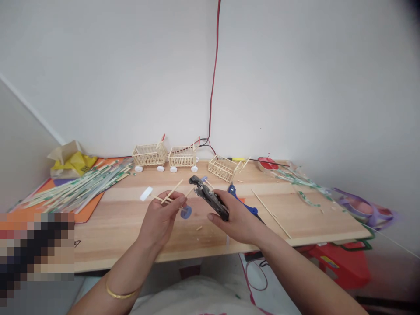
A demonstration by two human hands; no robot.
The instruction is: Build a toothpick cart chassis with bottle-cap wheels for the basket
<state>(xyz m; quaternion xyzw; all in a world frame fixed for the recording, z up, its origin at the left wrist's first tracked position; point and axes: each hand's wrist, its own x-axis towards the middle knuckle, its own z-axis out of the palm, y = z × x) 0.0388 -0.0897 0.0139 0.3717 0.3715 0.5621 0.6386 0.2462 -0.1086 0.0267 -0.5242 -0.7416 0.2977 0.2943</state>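
Person seated at a pale wood tabletop [131, 227], both forearms reaching fwd from the bottom of the view, hands held just above the surface near its middle.

Left hand [162, 221]: palm turned inward, thumb and fingertips pinched on a small stick piece [169, 197], thin wooden sticks that seem joined, angled up and away from the hand. Gold bangle [120, 294] on that wrist.

Right hand [239, 221]: wrapped firmly round the handles of a dark cutter [210, 197], a pliers-type tool. Its head points left and away, close to the stick piece; can't tell if they touch.

On the tabletop below and btwn the hands lies a small blue disc [186, 212]. A blue glue gun [243, 203] sits just behind the right hand. To the right lies a long skewer [271, 213].

Along the back edge by the wall stand three stick carts [182, 156], two on white wheels, the third tipped over. At left is a heap of wrapped sticks [82, 188], w/ a white cap [146, 193] near it.
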